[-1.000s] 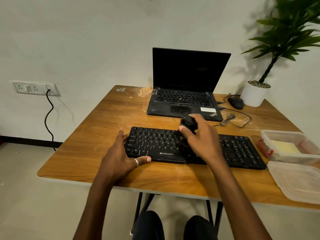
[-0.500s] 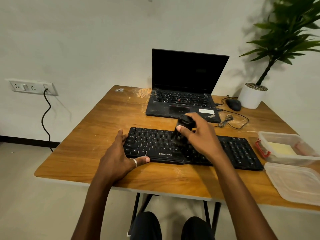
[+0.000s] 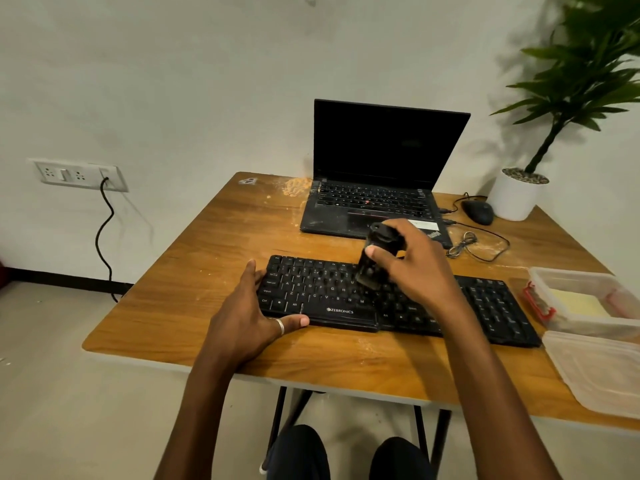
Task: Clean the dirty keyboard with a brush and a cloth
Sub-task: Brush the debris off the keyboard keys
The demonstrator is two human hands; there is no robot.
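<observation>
Black keyboard [image 3: 325, 292] lies flat on the wooden tabletop [image 3: 194, 271], long side parallel to the near edge, a little right of centre. Left hand [image 3: 249, 320] braces its left end: fingers spread and fairly straight against the short left side, ringed thumb laid along the front edge, palm on the wood. Right hand [image 3: 419, 271] is above the middle of the keyboard, thumb and curled fingers gripping a dark brush [image 3: 372, 261] by its upper body. The brush stands tilted, top leaning toward the far edge, bristle end down among the middle key rows; whether the bristles touch the keys cannot be told, as the tip is blurred. The right forearm crosses the keyboard's front edge and hides some keys. The hands are apart, with the letter keys between them. An open laptop [image 3: 377, 157], screen dark, sits at the far edge, pale dust [image 3: 296, 187] on the wood just left of it. A mouse [image 3: 479, 212] and a white plant pot [image 3: 512, 199] stand at the far right corner. At the right edge there is a clear container [image 3: 585, 303] with something pale yellow inside, not identifiable, and its lid [image 3: 599, 372] lies beside it toward the near right corner. Wall socket [image 3: 78, 174] at left, cable hanging.
</observation>
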